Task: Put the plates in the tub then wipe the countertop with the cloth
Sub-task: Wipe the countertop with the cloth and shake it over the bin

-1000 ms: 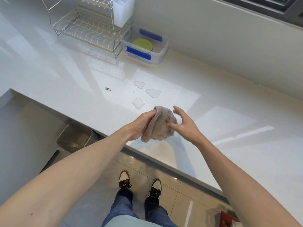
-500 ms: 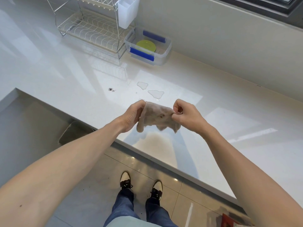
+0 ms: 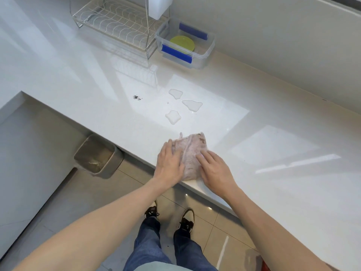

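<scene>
A brownish cloth (image 3: 192, 151) lies folded flat on the white countertop (image 3: 273, 118) near its front edge. My left hand (image 3: 169, 162) presses flat on the cloth's left side, and my right hand (image 3: 214, 168) presses flat on its right side, fingers spread. Beyond the cloth, three small water puddles (image 3: 192, 105) and a patch of dark crumbs (image 3: 137, 97) sit on the counter. At the back stands a clear plastic tub (image 3: 203, 55) with blue clips, holding a green plate (image 3: 182, 43).
A wire dish rack (image 3: 115, 22) with a white cutlery holder (image 3: 159, 5) stands left of the tub. A metal bin (image 3: 98, 156) sits on the floor under the counter edge. A wall rises behind the counter.
Both hands held the cloth up in the air and spread it between them; now the cloth lies flat on the counter with both palms pressed on it.
</scene>
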